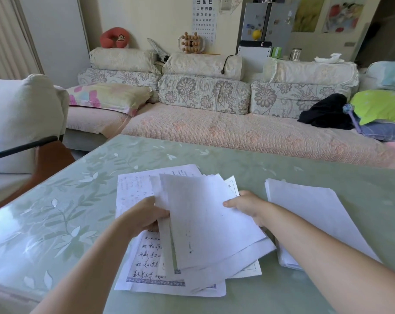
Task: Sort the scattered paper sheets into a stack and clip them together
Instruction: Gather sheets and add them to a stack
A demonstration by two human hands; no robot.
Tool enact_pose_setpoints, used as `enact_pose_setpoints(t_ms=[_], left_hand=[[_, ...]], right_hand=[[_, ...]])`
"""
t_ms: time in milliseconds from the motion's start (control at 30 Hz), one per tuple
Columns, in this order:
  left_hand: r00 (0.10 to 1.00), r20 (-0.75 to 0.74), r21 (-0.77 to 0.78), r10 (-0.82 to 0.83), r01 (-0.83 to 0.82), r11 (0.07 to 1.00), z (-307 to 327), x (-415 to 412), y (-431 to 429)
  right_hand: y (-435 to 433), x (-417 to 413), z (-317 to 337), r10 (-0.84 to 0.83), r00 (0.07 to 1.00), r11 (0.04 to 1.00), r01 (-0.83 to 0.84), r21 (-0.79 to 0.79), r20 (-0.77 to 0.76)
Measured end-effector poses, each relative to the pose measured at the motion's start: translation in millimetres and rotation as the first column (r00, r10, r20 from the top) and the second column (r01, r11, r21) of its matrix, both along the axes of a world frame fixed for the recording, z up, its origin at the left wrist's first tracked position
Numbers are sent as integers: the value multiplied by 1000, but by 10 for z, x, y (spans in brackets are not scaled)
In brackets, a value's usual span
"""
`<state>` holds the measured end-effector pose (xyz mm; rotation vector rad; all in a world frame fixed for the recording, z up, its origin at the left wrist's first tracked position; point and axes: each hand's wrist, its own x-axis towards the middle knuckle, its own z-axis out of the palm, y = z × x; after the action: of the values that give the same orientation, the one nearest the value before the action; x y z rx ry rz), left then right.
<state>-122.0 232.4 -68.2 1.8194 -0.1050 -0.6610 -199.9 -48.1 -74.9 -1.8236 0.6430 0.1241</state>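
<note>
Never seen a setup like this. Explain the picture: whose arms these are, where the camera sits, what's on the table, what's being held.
There is no machine here: a person works with bare hands. The single picture comes from a camera worn on the person's head, looking forward and down, so both arms reach in from the bottom. The left hand and right hand each grip an edge of a few white sheets, held over a loose pile of printed and handwritten pages on the green table. A tidier stack lies to the right. A sofa stands behind. No clip shows.
</note>
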Motion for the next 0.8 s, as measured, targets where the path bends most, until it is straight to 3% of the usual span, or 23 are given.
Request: enact_pose_setpoints(t_ms=[100,200,300,367,433,500,633,733,800], left_hand=[[990,-19,32,-139,140,990,43,-48,-67],[985,19,61,-174,173,983,123,-72,-93],[991,134,-5,-16,16,1000,158,-13,-119],[987,143,-169,76,-51,984,239,-38,-160],[995,71,-386,64,-32,922,352,-71,-207],[993,73,-510,96,-46,859,552,-172,-235],[902,324,-502,285,-92,860,852,-287,-327],[849,316,-578,423,-181,796,1017,-444,-401],[840,321,-632,438,-154,760,1130,-557,-428]], right_hand=[[16,-7,9,21,1000,998,-22,-59,-8],[9,-61,29,35,997,996,-29,-82,72],[-6,-124,90,-21,973,999,27,-26,229],[-5,-180,183,-53,940,998,44,34,336],[1,-224,299,-67,904,998,58,35,423],[10,-271,430,-83,868,996,91,7,489],[61,-386,755,-95,800,989,145,-38,593],[110,-485,989,-74,759,994,107,-12,647],[124,-547,1104,-63,732,997,83,3,679]])
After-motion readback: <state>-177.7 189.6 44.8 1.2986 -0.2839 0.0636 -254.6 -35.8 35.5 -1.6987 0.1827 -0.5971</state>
